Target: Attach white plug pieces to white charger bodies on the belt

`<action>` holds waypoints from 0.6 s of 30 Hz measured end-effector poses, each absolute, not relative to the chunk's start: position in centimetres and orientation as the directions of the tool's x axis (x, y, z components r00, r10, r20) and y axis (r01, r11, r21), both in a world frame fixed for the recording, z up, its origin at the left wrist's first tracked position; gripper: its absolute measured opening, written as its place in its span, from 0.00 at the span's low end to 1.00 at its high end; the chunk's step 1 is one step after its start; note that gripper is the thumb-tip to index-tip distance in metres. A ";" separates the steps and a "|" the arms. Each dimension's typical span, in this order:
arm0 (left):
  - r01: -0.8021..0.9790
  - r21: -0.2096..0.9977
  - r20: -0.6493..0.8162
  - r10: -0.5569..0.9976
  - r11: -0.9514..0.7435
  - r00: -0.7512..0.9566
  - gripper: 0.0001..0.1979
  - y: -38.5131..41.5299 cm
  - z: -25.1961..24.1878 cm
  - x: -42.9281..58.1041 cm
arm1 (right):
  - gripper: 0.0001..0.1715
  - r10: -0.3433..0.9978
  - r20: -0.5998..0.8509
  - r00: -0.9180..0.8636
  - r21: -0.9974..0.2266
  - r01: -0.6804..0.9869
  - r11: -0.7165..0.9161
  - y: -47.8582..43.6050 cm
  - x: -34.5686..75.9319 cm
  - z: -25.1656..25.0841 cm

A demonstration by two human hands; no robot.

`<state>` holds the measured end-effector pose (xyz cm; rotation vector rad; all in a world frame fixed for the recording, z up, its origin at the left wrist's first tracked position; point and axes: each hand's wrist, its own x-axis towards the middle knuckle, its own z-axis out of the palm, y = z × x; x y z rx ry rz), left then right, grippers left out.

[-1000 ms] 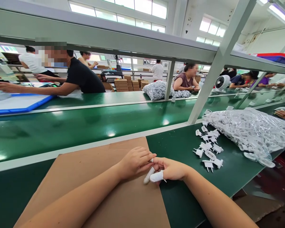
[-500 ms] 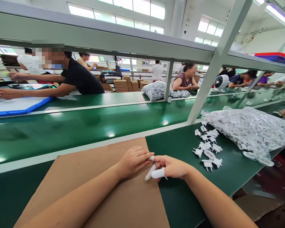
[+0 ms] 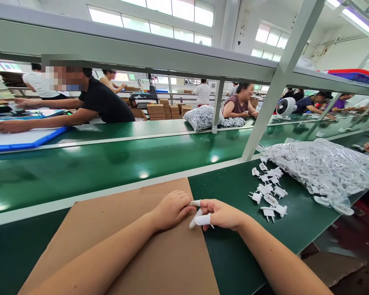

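Note:
My right hand (image 3: 223,214) wears white finger cots on its thumb, index finger and another finger. Its fingers are spread apart and hold nothing. The covered index fingertip points left into my left hand (image 3: 174,208), whose thumb and bent fingers close around the end of that finger cot (image 3: 196,203). The thumb's finger cot (image 3: 203,220) sits loosely, with a ragged lower edge. Both hands are just above the right edge of a brown cardboard sheet (image 3: 135,237), and my left forearm stretches across it.
To the right, several white two-pin plug pieces (image 3: 271,200) lie loose on the green table (image 3: 233,262). Beyond them is a clear bag (image 3: 322,168) full of similar parts. A slanted metal post (image 3: 264,110) rises by the conveyor belt (image 3: 117,164). Co-workers sit across the belt.
My left fingers have slid slightly left along the right index finger, so more of its finger cot shows. The right hand has barely shifted.

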<state>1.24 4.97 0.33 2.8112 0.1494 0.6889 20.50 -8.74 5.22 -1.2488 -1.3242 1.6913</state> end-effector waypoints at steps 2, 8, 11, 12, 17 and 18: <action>0.068 0.282 0.411 0.185 -0.957 0.893 0.19 4.9 0.3 1.2 | 0.44 0.910 -0.295 -0.293 -0.956 0.074 -0.286 -8.7 20.6 5.2; 0.094 0.416 0.376 0.265 -0.904 0.888 0.14 4.9 0.4 1.0 | 0.47 0.926 -0.312 -0.213 -0.950 0.088 -0.300 -8.7 20.7 5.6; 0.091 0.454 0.380 0.286 -0.886 0.880 0.17 5.0 0.3 0.9 | 0.43 0.928 -0.304 -0.218 -0.953 0.089 -0.291 -8.6 20.5 5.6; 0.081 0.446 0.387 0.274 -0.891 0.880 0.16 5.0 0.3 0.9 | 0.42 0.925 -0.304 -0.229 -0.953 0.089 -0.291 -8.6 20.5 5.5; 0.050 0.347 0.425 0.205 -0.936 0.882 0.13 5.3 0.0 1.0 | 0.44 0.913 -0.315 -0.260 -0.949 0.101 -0.299 -8.5 20.4 5.1; 0.058 0.332 0.429 0.206 -0.942 0.879 0.14 5.3 0.0 1.0 | 0.43 0.914 -0.314 -0.258 -0.949 0.102 -0.298 -8.5 20.4 5.1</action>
